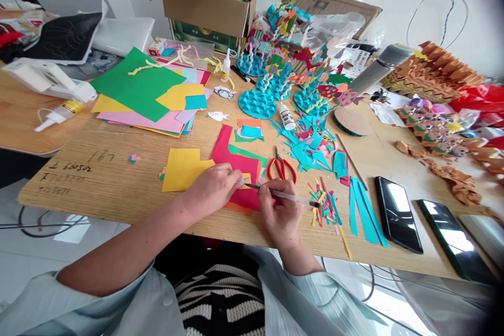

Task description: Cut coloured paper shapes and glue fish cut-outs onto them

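My right hand (281,212) is closed around a pen (295,198), whose tip points left at a small pale paper cutout (242,182). With fingers bent together, my left hand (214,184) pinches that cutout against a bit of yellow paper on top of red paper (244,197); its exact shape is partly hidden by the fingertips. A larger yellow sheet (179,168) lies left of the fingers. Orange and green scraps stick out from the red paper. Red-handled scissors (281,166) rest just beyond my right hand.
Behind are stacked coloured sheets (137,81), drawn fish cutouts (218,115), a glue bottle (286,117) and blue discs with paper fish (258,104). Paper strips (326,202), blue offcuts (311,142) and phones (398,215) lie on the right. The table's front edge (118,215) runs under my forearms.
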A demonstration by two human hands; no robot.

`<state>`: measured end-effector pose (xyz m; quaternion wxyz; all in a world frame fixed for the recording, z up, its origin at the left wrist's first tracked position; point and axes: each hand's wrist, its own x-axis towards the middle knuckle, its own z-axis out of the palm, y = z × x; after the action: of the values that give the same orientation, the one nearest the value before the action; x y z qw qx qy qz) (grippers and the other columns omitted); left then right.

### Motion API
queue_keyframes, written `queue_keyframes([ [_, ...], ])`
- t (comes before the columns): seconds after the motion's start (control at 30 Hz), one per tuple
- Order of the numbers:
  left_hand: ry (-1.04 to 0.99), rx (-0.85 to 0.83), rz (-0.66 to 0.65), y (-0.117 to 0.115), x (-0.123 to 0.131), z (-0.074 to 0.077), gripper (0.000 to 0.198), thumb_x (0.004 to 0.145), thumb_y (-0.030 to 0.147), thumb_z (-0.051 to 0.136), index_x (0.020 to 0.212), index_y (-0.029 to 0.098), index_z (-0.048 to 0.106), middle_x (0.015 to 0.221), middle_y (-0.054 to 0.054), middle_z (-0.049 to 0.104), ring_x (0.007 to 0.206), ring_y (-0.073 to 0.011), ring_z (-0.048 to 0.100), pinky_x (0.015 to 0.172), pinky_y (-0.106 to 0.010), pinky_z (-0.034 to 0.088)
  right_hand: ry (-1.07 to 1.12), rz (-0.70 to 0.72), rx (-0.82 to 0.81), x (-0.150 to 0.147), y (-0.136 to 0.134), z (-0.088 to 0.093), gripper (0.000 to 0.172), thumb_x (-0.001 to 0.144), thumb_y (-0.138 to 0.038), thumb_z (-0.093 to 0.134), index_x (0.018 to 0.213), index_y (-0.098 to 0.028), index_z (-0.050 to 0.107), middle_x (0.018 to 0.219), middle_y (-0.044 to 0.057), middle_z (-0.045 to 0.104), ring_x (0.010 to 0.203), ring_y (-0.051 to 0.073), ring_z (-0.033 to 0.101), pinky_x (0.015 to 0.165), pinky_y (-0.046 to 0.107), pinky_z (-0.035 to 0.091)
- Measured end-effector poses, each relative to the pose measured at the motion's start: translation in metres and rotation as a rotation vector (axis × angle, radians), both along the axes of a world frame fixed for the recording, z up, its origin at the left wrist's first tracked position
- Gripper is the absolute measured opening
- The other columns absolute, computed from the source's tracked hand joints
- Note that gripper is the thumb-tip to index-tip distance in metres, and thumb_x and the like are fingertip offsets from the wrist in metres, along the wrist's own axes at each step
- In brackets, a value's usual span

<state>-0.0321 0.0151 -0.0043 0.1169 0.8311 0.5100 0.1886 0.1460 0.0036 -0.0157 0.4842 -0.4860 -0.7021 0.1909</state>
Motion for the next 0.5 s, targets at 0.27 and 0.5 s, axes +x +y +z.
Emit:
queue_keyframes([
  [0.27,0.087,-0.013,-0.008,0.0,0.0,0.006,0.017,0.091,0.014,0.045,0.093,0.017,0.061,0.079,-0.005,0.061,0.079,-0.0181,0.063,0.073,-0.029,0.05,-0.108,0.145,-0.064,0.004,0.01,0.007,0.02,0.093,-0.014,0.043,0.105,-0.021,0.057,0.085,0.004,0.068,0.085,0.018,0.063,0.079,0.032,0.049],
  [0.5,0.109,-0.031,0.005,-0.001,0.001,0.012,0.024,0.081,0.003,0.049,0.095,0.018,0.061,0.083,-0.004,0.062,0.084,-0.0182,0.064,0.077,-0.029,0.051,-0.386,0.161,-0.015,0.002,0.013,0.006,0.023,0.086,-0.004,0.041,0.09,-0.019,0.059,0.074,0.005,0.06,0.082,0.022,0.052,0.072,0.031,0.041],
])
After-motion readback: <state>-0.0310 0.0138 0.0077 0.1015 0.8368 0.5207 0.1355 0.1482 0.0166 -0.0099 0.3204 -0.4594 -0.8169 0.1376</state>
